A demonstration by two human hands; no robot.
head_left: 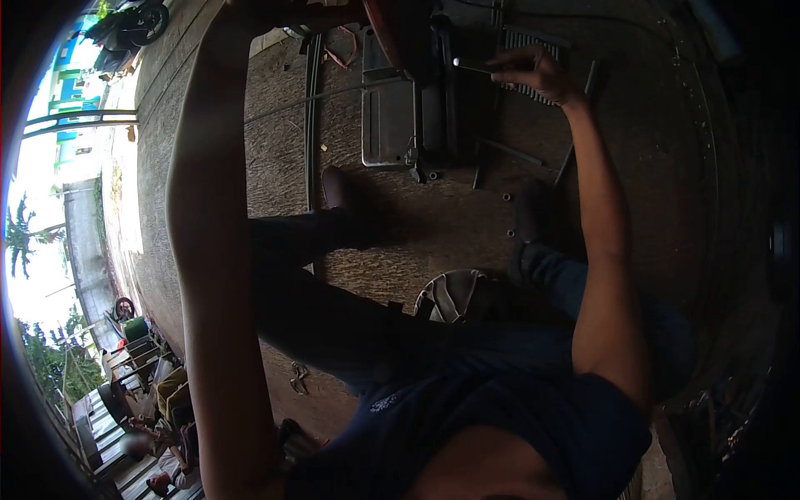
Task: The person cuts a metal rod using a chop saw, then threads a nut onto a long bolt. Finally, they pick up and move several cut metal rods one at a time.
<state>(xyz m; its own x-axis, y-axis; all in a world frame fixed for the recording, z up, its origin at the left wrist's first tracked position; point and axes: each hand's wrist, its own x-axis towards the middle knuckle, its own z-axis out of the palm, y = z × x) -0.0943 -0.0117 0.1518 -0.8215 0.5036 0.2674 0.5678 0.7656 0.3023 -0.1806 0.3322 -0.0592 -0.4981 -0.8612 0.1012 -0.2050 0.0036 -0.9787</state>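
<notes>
In my right hand (pixel 533 73), fingers pinched together, is a thin rod with a bright white tip (pixel 457 62); the tip points left toward the machine. My left hand (pixel 279 17) reaches to the top edge of the view, right by a dark red machine part (pixel 387 37); its fingers are lost in shadow and partly cut off. Below the red part lies the machine's grey metal base (pixel 387 133), flat on the ground between my feet. Slim metal bars (pixel 312 125) run beside the base on the left.
Short metal pieces (pixel 512 152) and small rings (pixel 507 197) lie near my right shoe. A ribbed grate (pixel 533 50) is behind my right hand. A round ribbed metal part (pixel 454 296) sits near my legs. Another person (pixel 167 442) is at the lower left; a motorcycle (pixel 137 25) stands upper left.
</notes>
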